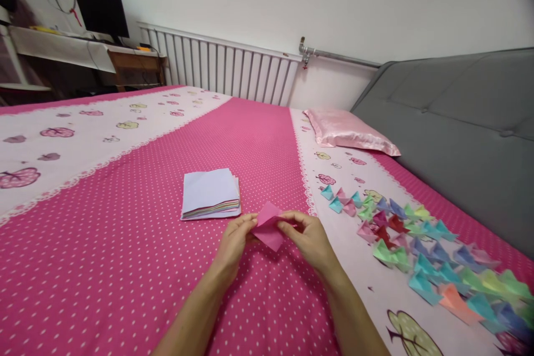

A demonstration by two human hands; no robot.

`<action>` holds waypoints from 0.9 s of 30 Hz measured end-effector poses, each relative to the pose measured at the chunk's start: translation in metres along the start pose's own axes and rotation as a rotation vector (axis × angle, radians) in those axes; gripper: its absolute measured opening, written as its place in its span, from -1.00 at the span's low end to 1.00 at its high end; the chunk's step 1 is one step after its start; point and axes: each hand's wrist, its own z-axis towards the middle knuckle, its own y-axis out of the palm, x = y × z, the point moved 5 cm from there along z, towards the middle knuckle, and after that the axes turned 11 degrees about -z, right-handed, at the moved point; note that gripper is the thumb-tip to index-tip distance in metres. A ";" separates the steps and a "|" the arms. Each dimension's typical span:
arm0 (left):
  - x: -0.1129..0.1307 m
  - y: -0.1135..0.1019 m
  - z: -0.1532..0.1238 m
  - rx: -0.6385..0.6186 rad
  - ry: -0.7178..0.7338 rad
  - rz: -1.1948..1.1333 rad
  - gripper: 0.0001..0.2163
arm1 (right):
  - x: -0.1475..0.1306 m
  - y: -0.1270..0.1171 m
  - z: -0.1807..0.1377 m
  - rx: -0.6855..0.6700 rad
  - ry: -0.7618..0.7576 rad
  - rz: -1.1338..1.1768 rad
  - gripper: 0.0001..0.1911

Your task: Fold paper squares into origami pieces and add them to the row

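A partly folded piece of pink origami paper is held up above the bed, between both hands. My left hand pinches its left corner between thumb and fingers. On the opposite corner, my right hand has the same kind of pinch. Just beyond my left hand lies a stack of square coloured paper, a pale lilac sheet on top. To the right, rows of small folded paper boats in blue, green, pink, red and orange stand on the bedspread.
The bed has a pink dotted bedspread. A pink satin pillow lies by the grey headboard. A white radiator runs along the wall. At the back left, a desk carries a monitor.
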 end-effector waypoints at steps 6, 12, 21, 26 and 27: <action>0.002 0.006 -0.004 -0.120 0.019 0.028 -0.70 | 0.004 0.003 0.000 0.043 0.004 -0.025 -0.73; 0.000 0.005 -0.002 -0.128 0.011 0.185 -0.65 | 0.000 0.004 -0.003 0.053 0.034 -0.034 -0.73; 0.001 0.006 -0.001 -0.121 0.043 0.207 -0.66 | 0.009 0.008 -0.002 0.145 0.050 0.119 -0.71; 0.001 0.007 -0.001 -0.153 0.063 0.124 -0.70 | 0.010 0.008 -0.002 0.123 0.095 0.203 -0.66; 0.001 0.007 0.000 -0.155 0.061 0.104 -0.70 | 0.009 0.008 -0.002 0.112 0.103 0.217 -0.66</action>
